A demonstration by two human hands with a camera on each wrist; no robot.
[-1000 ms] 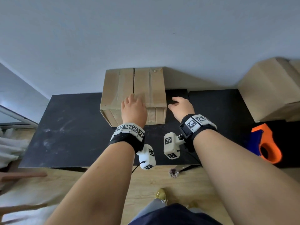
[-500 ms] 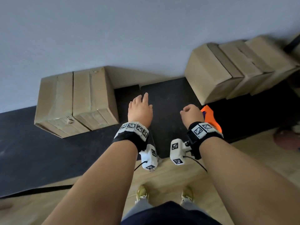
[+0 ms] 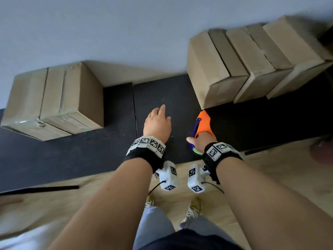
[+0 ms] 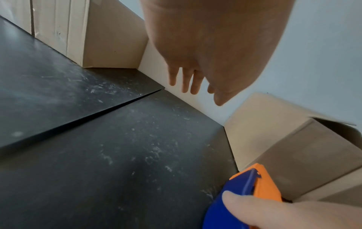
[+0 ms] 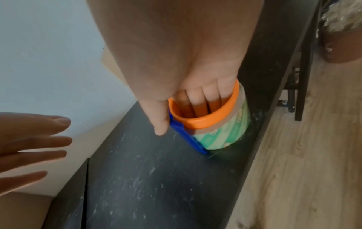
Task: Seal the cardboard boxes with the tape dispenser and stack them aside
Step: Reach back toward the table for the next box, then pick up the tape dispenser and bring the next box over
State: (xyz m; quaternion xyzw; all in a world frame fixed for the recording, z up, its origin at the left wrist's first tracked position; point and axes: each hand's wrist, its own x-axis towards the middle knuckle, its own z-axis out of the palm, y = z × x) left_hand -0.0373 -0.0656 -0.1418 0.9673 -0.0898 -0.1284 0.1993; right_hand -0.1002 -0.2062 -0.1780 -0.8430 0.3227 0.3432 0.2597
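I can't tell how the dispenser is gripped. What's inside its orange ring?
The right hand's fingers reach inside the dispenser; their tips are hidden.

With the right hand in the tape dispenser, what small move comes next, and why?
Probably close the right hand on the tape dispenser and lift it: its fingers are inside the orange ring, the dispenser sits on the black table, and the left hand is open.

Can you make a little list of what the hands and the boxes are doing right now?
left hand: fingers straight, holds nothing, above the black table
right hand: fingers inside the tape dispenser's orange ring, thumb on its blue side
tape dispenser: on the table, beside the row of boxes
box on the left: by the wall
row of boxes: three, side by side
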